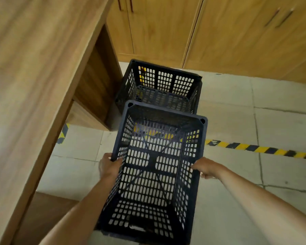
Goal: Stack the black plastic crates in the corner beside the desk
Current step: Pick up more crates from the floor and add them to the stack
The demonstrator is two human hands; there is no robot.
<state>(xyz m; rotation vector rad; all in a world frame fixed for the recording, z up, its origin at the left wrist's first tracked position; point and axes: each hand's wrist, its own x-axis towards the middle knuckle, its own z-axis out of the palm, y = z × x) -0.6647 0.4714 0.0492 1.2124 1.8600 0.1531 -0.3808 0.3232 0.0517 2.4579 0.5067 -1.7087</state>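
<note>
Carried crate (154, 167), black perforated plastic, open top toward the camera, held off the floor (254, 200) by 2 hands on opposite long sides. Left hand (108, 166) grips the left rim, thumb hooked over the top edge, fingers out of sight on the outer wall. Right hand (204, 167) grips the right rim the same way; fingertips partly lost behind the wall, so the exact wrap is not readable. Grip on both sides near the middle likely keeps the load level and leaves the far end free to lead. Far end of the crate points at the corner crate (159, 87), which sits on the floor in the angle between the worktop (34, 76) side panel and the wooden cabinets (219, 38). The 2 crates overlap in view, but whether they touch cannot be told; the carried one looks nearer and higher. Judgement: it is being brought in to go on top of the corner crate, not yet set. Inside the corner crate a second floor or rim line shows, so it may already be 2 nested or stacked crates; unclear. Yellow and black hazard tape (261, 149) runs across the floor and shows through the slots. Near end of the carried crate is blurred and partly cut off at the bottom. Cabinet handles are blurred.
</note>
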